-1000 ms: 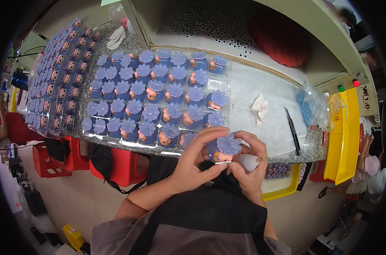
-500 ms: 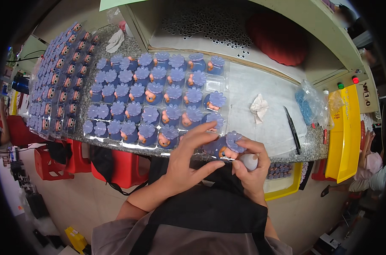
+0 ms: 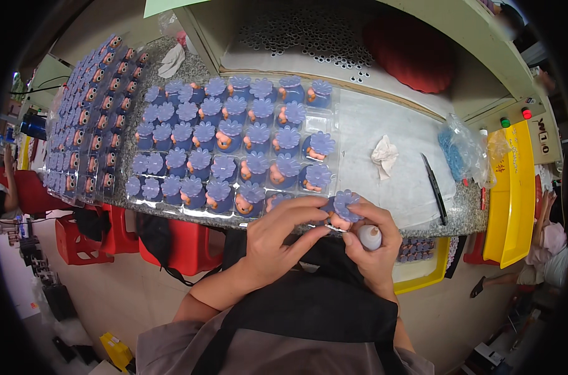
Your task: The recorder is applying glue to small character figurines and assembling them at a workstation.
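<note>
Just off the bench's front edge, both hands are at one small figurine (image 3: 339, 220) with a lilac flower-shaped top, a blue body and a pinkish front. My left hand (image 3: 274, 234) has thumb and forefinger closed on its left side. My right hand (image 3: 378, 240) grips its right side and also keeps a small white squeeze bottle (image 3: 369, 237) in the palm, the tip facing up. A thin white bit shows at the figurine's lower front; I cannot make out what it is. Rows of similar figurines (image 3: 256, 134) fill a clear plastic tray (image 3: 318, 120), one cell bare at the right.
Stacked trays of figurines with eyes (image 3: 84, 119) stand at left. White paper, a crumpled tissue (image 3: 384, 156) and a black craft knife (image 3: 434, 189) lie right. Loose googly eyes (image 3: 309, 37) cover the shelf. Beyond are plastic bags (image 3: 462, 150), a yellow bin (image 3: 515, 194) and red stools (image 3: 190, 247).
My left forefinger and thumb have drawn together onto the figurine. The bottle in my right hand has tipped so its nozzle shows more toward me. The view has shifted slightly.
</note>
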`<state>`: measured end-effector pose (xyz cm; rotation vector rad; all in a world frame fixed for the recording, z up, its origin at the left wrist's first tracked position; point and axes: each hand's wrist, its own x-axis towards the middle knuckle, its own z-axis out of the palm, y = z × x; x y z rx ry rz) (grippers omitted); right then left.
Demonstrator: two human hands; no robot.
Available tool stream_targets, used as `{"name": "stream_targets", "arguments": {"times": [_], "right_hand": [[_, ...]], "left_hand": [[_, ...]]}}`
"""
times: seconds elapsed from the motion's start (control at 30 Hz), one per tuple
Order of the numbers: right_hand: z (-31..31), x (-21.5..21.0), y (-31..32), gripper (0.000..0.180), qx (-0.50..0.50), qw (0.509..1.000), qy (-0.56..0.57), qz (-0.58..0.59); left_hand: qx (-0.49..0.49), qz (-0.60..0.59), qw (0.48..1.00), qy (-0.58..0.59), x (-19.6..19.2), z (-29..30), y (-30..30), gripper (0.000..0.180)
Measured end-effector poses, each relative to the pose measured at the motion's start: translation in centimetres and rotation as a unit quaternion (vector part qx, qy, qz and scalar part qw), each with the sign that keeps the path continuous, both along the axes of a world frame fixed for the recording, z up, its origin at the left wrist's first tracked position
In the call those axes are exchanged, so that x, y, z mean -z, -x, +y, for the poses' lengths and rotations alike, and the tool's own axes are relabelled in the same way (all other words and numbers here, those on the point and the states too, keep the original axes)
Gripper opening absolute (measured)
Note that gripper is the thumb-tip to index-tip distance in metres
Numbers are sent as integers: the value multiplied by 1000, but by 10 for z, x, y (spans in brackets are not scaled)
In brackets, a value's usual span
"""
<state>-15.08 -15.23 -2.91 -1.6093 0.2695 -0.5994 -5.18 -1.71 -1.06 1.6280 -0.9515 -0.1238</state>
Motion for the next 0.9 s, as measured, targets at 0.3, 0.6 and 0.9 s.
{"name": "stream_targets", "arguments": {"times": [0.3, 0.6, 0.9], "right_hand": [[-3, 0, 1, 40, -19, 1000, 13, 8], [-7, 0, 3, 38, -44, 999, 11, -12], [-3, -10, -2, 38, -56, 998, -4, 1]], "left_hand": [[28, 11, 999, -12, 3, 4, -3, 13], [98, 182, 978, 31, 10, -2, -2, 43], [121, 188, 972, 67, 21, -4, 0, 39]]}}
